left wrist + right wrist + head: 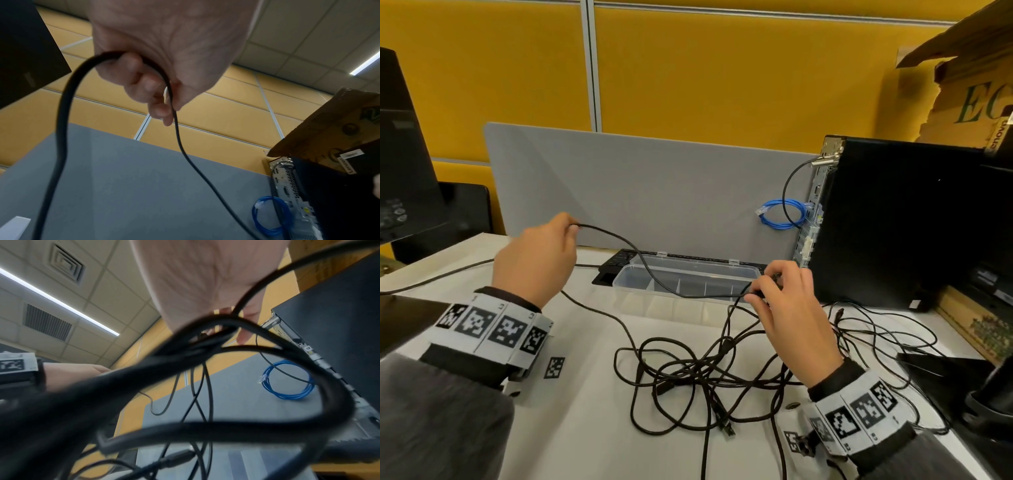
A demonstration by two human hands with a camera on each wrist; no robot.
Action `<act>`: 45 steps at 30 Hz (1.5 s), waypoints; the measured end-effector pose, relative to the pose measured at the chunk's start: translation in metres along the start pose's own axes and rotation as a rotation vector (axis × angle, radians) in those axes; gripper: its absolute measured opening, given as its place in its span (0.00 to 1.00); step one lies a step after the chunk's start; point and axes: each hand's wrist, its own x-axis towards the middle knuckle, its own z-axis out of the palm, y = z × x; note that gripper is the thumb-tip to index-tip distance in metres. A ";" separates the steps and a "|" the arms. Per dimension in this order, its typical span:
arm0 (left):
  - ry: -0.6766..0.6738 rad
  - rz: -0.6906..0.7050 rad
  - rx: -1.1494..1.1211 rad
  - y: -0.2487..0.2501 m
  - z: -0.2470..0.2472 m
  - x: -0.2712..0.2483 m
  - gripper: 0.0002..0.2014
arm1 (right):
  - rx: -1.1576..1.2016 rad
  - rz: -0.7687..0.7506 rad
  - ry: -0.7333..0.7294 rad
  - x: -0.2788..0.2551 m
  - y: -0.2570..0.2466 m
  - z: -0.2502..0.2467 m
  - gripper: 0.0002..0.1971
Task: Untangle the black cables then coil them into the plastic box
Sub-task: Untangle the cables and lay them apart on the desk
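Near the table's front edge, tangled black cables [698, 373] sprawl. Left hand [536, 255] and right hand [789, 308] each pinch one strand, stretched between them to tease it free; open plastic box [685, 279] sits behind, cable-free.

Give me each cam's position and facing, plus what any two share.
Head: worn on the head, looks forward and down at the desk; left hand and right hand stretch a black cable above the plastic box.
Left wrist: looks up along the left hand; fingers curled round the cable.
Right wrist: looks up along the right hand through blurred cable loops.
Shared: all three show the blue cable beside the computer tower.
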 end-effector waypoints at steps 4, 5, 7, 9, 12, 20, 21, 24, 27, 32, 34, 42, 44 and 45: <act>-0.042 0.012 0.021 0.004 0.011 -0.001 0.15 | 0.015 -0.043 0.018 0.000 0.001 0.001 0.07; -0.045 0.011 0.027 0.003 0.011 -0.002 0.15 | 0.032 -0.051 0.020 0.000 0.001 0.000 0.09; -0.052 0.009 0.028 -0.002 0.014 -0.001 0.16 | 0.046 -0.052 0.028 0.000 0.003 -0.001 0.11; -0.056 0.002 0.027 -0.007 0.014 -0.001 0.16 | 0.025 -0.046 0.025 0.001 0.008 -0.003 0.15; -0.076 -0.006 0.034 -0.011 0.017 0.000 0.15 | -0.020 -0.008 0.025 0.001 0.016 -0.004 0.23; -0.205 0.003 0.092 0.000 0.025 -0.005 0.15 | 0.225 -0.118 -0.096 0.001 -0.004 -0.009 0.25; -0.203 0.058 0.097 0.003 0.026 -0.007 0.16 | 0.262 -0.138 -0.138 0.000 -0.011 -0.011 0.23; -0.357 0.282 -0.097 0.029 0.022 -0.023 0.27 | 0.298 -0.197 -0.181 -0.002 -0.028 -0.014 0.20; -0.660 0.418 -0.392 0.063 0.022 -0.046 0.25 | 0.357 -0.176 -0.160 -0.004 -0.034 -0.015 0.15; -0.712 0.381 -0.535 0.071 0.033 -0.052 0.07 | 0.519 0.027 -0.412 -0.005 -0.030 -0.010 0.14; -0.653 0.296 -0.515 0.062 0.036 -0.048 0.08 | 0.447 -0.021 -0.558 -0.008 -0.025 -0.004 0.16; -0.389 0.096 0.088 0.017 0.042 -0.022 0.21 | 0.277 -0.105 -0.703 -0.007 -0.021 -0.006 0.11; -0.296 0.161 0.184 0.022 0.040 -0.023 0.26 | 0.214 -0.131 -0.655 -0.006 -0.023 -0.009 0.13; -0.253 0.236 0.106 0.029 0.037 -0.025 0.29 | 0.192 -0.143 -0.635 -0.005 -0.024 -0.011 0.13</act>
